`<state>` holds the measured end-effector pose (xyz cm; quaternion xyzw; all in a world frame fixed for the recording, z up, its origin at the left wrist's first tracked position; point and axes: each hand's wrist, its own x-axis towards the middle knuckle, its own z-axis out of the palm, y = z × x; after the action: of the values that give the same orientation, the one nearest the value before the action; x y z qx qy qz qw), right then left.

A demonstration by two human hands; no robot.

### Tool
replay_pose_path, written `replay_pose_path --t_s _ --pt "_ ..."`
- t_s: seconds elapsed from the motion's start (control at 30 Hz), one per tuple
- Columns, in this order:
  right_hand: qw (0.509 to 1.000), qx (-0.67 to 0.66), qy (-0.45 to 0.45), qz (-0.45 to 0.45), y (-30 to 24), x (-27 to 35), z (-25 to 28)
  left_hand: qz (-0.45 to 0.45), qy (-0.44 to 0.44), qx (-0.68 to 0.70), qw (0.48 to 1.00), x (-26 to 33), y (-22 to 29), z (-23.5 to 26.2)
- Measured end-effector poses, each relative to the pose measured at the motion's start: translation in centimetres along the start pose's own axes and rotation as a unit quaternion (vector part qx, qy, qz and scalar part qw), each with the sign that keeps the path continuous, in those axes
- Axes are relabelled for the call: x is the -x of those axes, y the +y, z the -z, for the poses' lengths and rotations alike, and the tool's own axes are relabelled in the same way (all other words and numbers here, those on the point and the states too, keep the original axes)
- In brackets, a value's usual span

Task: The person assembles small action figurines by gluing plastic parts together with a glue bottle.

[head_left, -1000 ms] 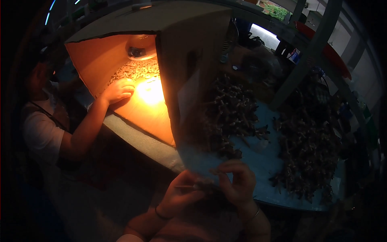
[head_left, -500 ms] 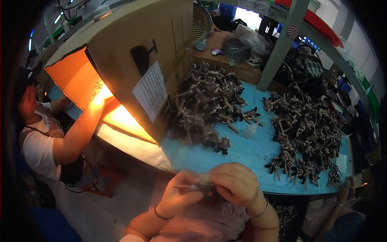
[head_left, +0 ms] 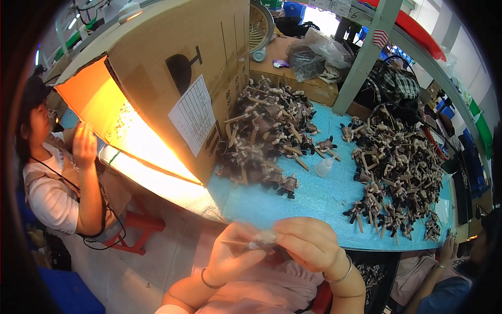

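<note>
Low in front of me, just off the blue tabletop's near edge, both hands meet around a small figurine (head_left: 265,238), pale at the top and dark below. A thin tan stick-shaped part pokes out of it to the left. My left hand (head_left: 232,251) has its thumb and fingers closed on the figurine from the left. From the right, my right hand (head_left: 307,242) pinches its pale upper part. Fingers and some blur hide much of the piece. Beyond my hands lies a heap of similar figurines (head_left: 272,125), brown, black and pale, with tan sword-like parts.
Another large heap of figurines (head_left: 400,172) covers the right of the blue tabletop (head_left: 319,225). Between the heaps stands a small translucent squeeze bottle (head_left: 324,167). A big cardboard box (head_left: 157,68), glowing inside, stands left. One co-worker (head_left: 57,178) sits left, another (head_left: 449,277) right.
The left co-worker's arm has drawn back out of the glowing box, hand now raised near their head. My hands stay nearly in place, still on the figurine.
</note>
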<state>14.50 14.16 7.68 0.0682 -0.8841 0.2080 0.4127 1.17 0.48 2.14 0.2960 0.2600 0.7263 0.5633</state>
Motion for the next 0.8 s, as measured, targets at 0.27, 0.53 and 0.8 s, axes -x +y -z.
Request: replay_pose_path --t_s 0.27,0.53,0.8 --pt "0.996 -0.038 -0.001 -0.081 -0.5 0.2 -0.7 -0.032 -0.018 0.028 0.999 -0.1 -0.1 0.4" --pt "0.983 0.079 0.089 -0.136 -2.7 -0.4 -1.9 -0.249 0.089 -0.352 0.898 -1.0 -0.8 -0.3" --pt "0.98 0.113 0.098 -0.133 -2.4 -0.5 -2.8 -0.31 0.122 -0.491 0.805 -1.0 -1.1 -0.4"
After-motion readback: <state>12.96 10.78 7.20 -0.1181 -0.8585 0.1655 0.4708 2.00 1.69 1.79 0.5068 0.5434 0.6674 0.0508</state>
